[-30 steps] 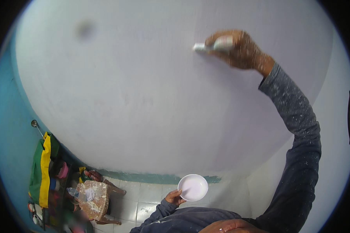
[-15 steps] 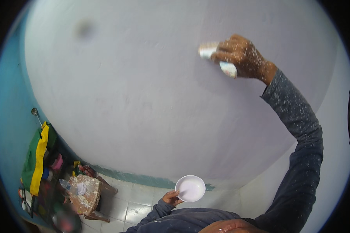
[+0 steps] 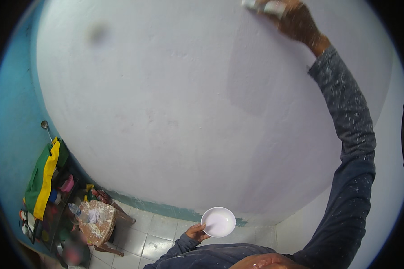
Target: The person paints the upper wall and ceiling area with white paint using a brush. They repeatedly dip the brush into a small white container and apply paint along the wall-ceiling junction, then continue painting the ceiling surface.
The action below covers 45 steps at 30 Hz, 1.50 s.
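Two hands are busy in front of a pale wall [image 3: 143, 89], each one holding something. The right hand [image 3: 297, 20] is curled round a brush-like tool [image 3: 274, 8] high up at the top edge of the view, close against the wall, though blur hides whether it touches. The tool's long axis runs nearly level across the view, its working end pointing left and tipped slightly upward, away from the wrist. It looks whitish and smeared, a pale block showing on either side of the fingers that cover its middle; its finer shape is too blurred to tell. The left hand [image 3: 196, 232] grips a bowl [image 3: 220, 222] low in front of the body, thumb over the left rim. The bowl is round, white and smooth, its mouth facing up, with a thin pale lilac liquid inside. Below the tool, a darker lilac patch [image 3: 251, 80] on the wall has a visible left border. Paint flecks cover the raised right sleeve [image 3: 345, 103]. At lower left, a paint-spattered stool [image 3: 92, 231] carries a clear bottle [image 3: 75, 210] and a crumpled whitish cloth [image 3: 94, 216], near a green-and-yellow fabric [image 3: 47, 179] beside the blue wall [image 3: 11, 103]
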Motion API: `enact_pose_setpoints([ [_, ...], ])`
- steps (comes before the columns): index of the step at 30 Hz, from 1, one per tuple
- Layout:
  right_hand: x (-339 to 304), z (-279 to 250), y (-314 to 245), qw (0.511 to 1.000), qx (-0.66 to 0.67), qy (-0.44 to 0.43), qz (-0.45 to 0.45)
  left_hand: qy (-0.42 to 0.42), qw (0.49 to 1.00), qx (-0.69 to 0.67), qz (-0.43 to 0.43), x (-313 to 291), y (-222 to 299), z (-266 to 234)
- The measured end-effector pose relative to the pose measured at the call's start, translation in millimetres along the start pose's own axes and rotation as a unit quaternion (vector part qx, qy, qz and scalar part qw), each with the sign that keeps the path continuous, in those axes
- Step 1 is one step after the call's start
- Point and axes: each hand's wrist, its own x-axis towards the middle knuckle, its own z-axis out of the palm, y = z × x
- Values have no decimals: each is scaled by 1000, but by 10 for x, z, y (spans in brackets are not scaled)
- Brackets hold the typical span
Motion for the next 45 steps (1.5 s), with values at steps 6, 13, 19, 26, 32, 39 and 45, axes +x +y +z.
enact_pose_setpoints([
  [6,-509,207,-623,976,56,-164,-132,18,1000,10,5,-36,16,1],
  [13,239,58,379,974,174,-94,112,31,999,24,26,-7,97,79],
  [19,520,-149,387,968,57,-142,199,0,1000,-15,9,110,22,-115],
  [26,109,155,180,968,151,-187,73,24,1000,5,10,112,77,-51],
  [32,580,-30,732,972,76,-2,221,39,999,10,2,116,185,60],
  [39,245,296,571,988,-130,31,-79,40,999,8,3,162,153,37],
  [45,-464,475,-377,976,10,-58,-208,40,999,5,-7,151,162,-20],
])
